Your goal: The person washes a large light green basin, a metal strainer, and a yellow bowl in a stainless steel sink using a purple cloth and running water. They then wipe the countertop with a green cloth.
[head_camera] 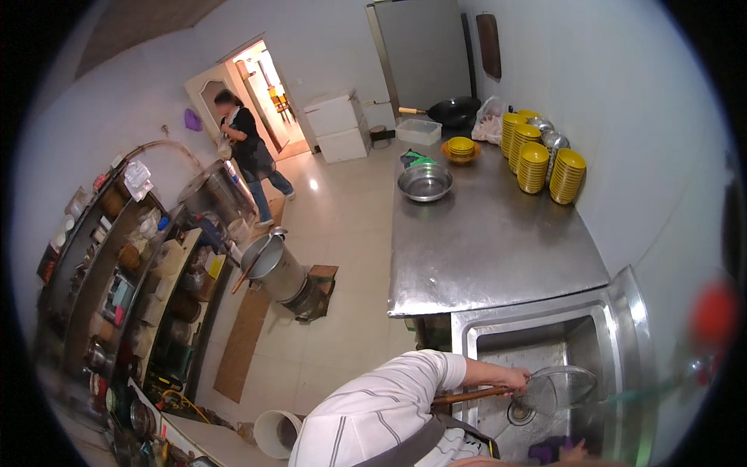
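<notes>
My left hand (516,380) grips the wooden handle (467,397) of a round wire-mesh strainer (560,388), close to its mesh head. The strainer is tilted inside a stainless steel sink (470,334), above the round drain (520,412). At the bottom edge of the picture, my right hand (573,452) is low in the sink beside a dark purple cloth (545,450). Most of that hand is cut off, so its hold on the cloth cannot be made out.
A steel counter (467,257) adjoins the sink, bearing a metal basin (425,182), stacked yellow bowls (533,169) and a black wok (454,112). Behind stand a tall pot (274,262) with a ladle and loaded shelves (134,280). Another person (248,143) walks near the doorway.
</notes>
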